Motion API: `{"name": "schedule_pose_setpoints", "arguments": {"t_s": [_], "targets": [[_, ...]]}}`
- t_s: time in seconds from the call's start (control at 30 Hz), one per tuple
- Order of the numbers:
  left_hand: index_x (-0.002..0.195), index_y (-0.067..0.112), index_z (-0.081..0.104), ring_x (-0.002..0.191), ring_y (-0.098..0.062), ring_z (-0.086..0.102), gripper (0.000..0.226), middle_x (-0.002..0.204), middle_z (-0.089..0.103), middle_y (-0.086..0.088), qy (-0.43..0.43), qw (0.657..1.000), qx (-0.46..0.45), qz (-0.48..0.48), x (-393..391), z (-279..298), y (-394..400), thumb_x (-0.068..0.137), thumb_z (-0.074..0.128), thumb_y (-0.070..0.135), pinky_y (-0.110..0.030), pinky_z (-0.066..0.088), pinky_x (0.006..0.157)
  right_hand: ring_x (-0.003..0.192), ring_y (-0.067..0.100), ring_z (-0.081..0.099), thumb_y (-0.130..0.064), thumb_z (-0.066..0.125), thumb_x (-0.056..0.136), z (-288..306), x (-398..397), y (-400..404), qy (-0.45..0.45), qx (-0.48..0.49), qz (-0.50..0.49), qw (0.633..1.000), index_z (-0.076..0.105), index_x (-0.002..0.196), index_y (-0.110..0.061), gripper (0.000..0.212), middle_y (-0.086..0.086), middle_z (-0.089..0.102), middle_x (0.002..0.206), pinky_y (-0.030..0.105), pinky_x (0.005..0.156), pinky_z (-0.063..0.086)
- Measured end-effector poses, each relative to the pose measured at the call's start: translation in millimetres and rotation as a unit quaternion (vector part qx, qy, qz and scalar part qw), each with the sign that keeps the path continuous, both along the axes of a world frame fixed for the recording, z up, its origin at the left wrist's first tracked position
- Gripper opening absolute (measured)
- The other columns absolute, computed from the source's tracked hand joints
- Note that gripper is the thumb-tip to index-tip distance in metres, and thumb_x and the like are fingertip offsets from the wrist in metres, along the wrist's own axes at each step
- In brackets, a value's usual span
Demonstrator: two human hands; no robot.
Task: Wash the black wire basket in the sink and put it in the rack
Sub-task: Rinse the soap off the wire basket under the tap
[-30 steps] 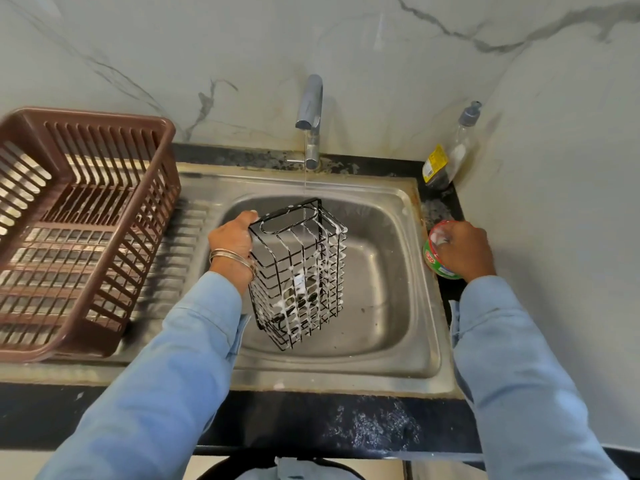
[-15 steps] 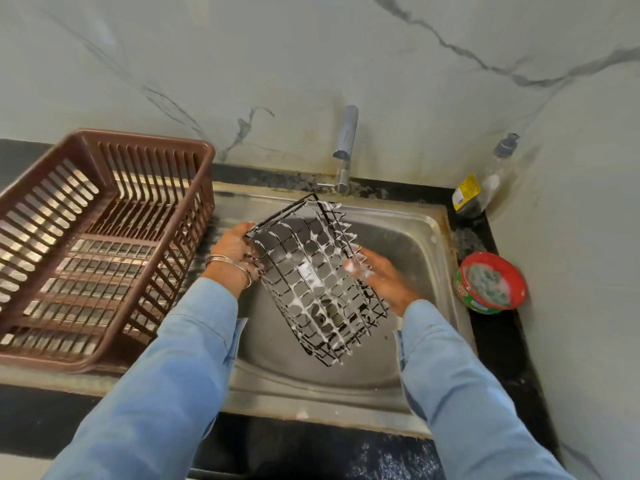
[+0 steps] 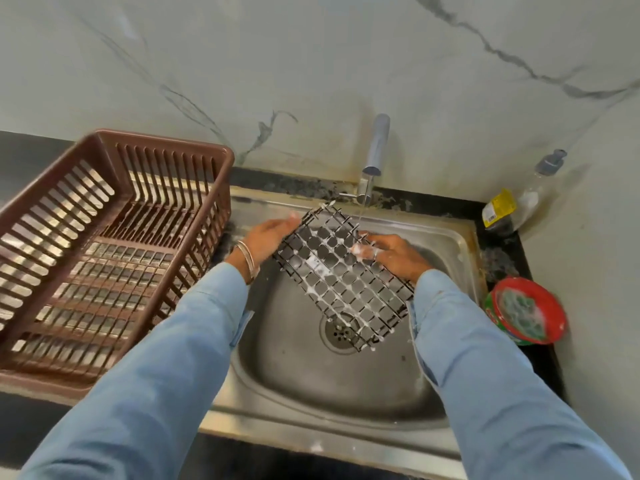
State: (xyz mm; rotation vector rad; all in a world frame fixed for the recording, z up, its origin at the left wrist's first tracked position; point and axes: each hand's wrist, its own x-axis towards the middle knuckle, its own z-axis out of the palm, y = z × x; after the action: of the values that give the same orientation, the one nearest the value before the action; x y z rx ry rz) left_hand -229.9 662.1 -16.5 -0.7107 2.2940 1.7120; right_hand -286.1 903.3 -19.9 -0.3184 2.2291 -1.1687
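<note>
The basket (image 3: 341,277) hangs tilted over the sink (image 3: 346,393), soap foam white along its wires, its long axis running from the upper end near the tap (image 3: 375,150) down and to the right, toward the drain (image 3: 341,332). The thin stream falls just at its upper right edge. The left hand (image 3: 273,233) holds the upper left edge, fingers lying fairly straight along the wires; motion blur there hides whether the thumb hooks round, though it seems to be carrying the weight. The right hand (image 3: 391,252), foamy, lies on the right face with fingers spread and lightly bent, rubbing rather than gripping as far as I can judge. The rack (image 3: 114,237) stands to the left, beside the sink, so the left hand is the nearer one for the transfer; the likely next need is turning the lower end up under the water to rinse
</note>
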Motion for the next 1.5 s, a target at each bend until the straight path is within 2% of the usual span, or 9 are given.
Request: {"name": "schedule_pose_setpoints", "arguments": {"t_s": [0.1, 0.17, 0.43, 0.53, 0.7, 0.93, 1.03, 1.27, 1.5], "targets": [[0.154, 0.02, 0.014, 0.143, -0.029, 0.027, 0.094, 0.159, 0.021, -0.01, -0.026, 0.987, -0.061, -0.147, -11, -1, -4, 0.083, 0.062, 0.058, -0.042, 0.024, 0.115, 0.098, 0.006, 0.06, -0.042, 0.063, 0.086, 5, -11, -10, 0.02, 0.021, 0.043, 0.999, 0.045, 0.14, -0.025, 0.06, -0.004, 0.055, 0.124, 0.007, 0.079, 0.04], [0.155, 0.016, 0.008, 0.143, -0.028, 0.026, 0.098, 0.159, 0.02, -0.01, -0.051, 0.977, -0.086, -0.19, -14, -5, -7, 0.083, 0.068, 0.046, -0.038, 0.024, 0.113, 0.122, 0.021, 0.052, -0.048, 0.064, 0.082, 1, -18, -17, 0.052, 0.044, 0.08, 0.994, 0.044, 0.14, -0.03, 0.064, 0.001, 0.049, 0.14, 0.025, 0.099, 0.038], [0.146, 0.004, 0.031, 0.125, -0.027, 0.045, 0.113, 0.142, 0.044, -0.011, -0.06, 0.994, -0.04, -0.078, -3, -11, -24, 0.055, 0.08, 0.048, -0.035, 0.036, 0.101, 0.113, 0.012, 0.048, -0.025, 0.06, 0.09, -7, -37, -29, -0.014, 0.003, 0.146, 0.989, 0.055, 0.131, -0.018, 0.042, -0.005, 0.053, 0.13, 0.034, 0.102, 0.031], [0.142, 0.005, 0.038, 0.119, -0.029, 0.05, 0.114, 0.139, 0.048, -0.015, -0.062, 0.995, -0.039, -0.066, -4, -7, -25, 0.046, 0.081, 0.05, -0.04, 0.043, 0.1, 0.117, 0.019, 0.048, -0.045, 0.052, 0.09, -9, -40, -28, -0.056, -0.027, 0.098, 0.993, 0.062, 0.121, -0.015, 0.045, 0.001, 0.053, 0.133, 0.044, 0.102, 0.034], [0.133, 0.003, 0.047, 0.106, -0.025, 0.054, 0.099, 0.122, 0.055, -0.009, -0.068, 0.993, -0.073, -0.063, -4, -2, -18, 0.053, 0.081, 0.05, -0.033, 0.044, 0.08, 0.093, 0.027, 0.065, 0.006, 0.053, 0.089, -2, -46, -46, -0.121, -0.217, -0.165, 0.955, 0.061, 0.095, 0.004, 0.011, 0.017, 0.063, 0.102, 0.026, 0.071, 0.058], [0.098, 0.007, 0.069, 0.085, -0.02, 0.06, 0.081, 0.099, 0.067, -0.008, -0.082, 0.986, -0.12, -0.077, -15, 3, -1, 0.039, 0.076, 0.061, -0.03, 0.048, 0.068, 0.026, 0.006, 0.036, -0.015, 0.051, 0.097, 41, -49, -71, -0.121, -0.145, -0.146, 0.971, 0.059, 0.084, -0.003, 0.02, 0.0, 0.051, 0.043, 0.017, 0.027, 0.026], [0.113, 0.005, 0.065, 0.096, -0.028, 0.06, 0.1, 0.109, 0.065, -0.01, -0.099, 0.983, -0.126, -0.085, -23, 6, 11, 0.033, 0.076, 0.062, -0.038, 0.053, 0.078, 0.031, 0.007, 0.034, -0.034, 0.052, 0.096, 51, -52, -69, -0.091, -0.102, -0.125, 0.983, 0.049, 0.071, -0.01, 0.035, 0.0, 0.039, 0.053, 0.018, 0.033, 0.028], [0.117, 0.002, 0.059, 0.101, -0.033, 0.06, 0.106, 0.116, 0.063, -0.016, -0.106, 0.972, -0.16, -0.133, -46, 8, 43, 0.031, 0.073, 0.062, -0.034, 0.046, 0.065, 0.098, 0.032, 0.065, 0.007, 0.044, 0.093, 74, -45, -34, -0.23, -0.237, -0.154, 0.931, 0.054, 0.112, 0.01, 0.021, 0.023, 0.062, 0.1, 0.041, 0.079, 0.057], [0.085, 0.008, 0.063, 0.074, -0.024, 0.058, 0.07, 0.087, 0.064, -0.01, -0.11, 0.953, -0.211, -0.188, -53, 7, 48, 0.04, 0.076, 0.06, -0.028, 0.042, 0.058, 0.084, 0.037, 0.071, 0.011, 0.039, 0.093, 77, -54, -20, -0.271, -0.218, -0.193, 0.918, 0.056, 0.109, 0.02, 0.025, 0.035, 0.063, 0.104, 0.036, 0.071, 0.06]]}}
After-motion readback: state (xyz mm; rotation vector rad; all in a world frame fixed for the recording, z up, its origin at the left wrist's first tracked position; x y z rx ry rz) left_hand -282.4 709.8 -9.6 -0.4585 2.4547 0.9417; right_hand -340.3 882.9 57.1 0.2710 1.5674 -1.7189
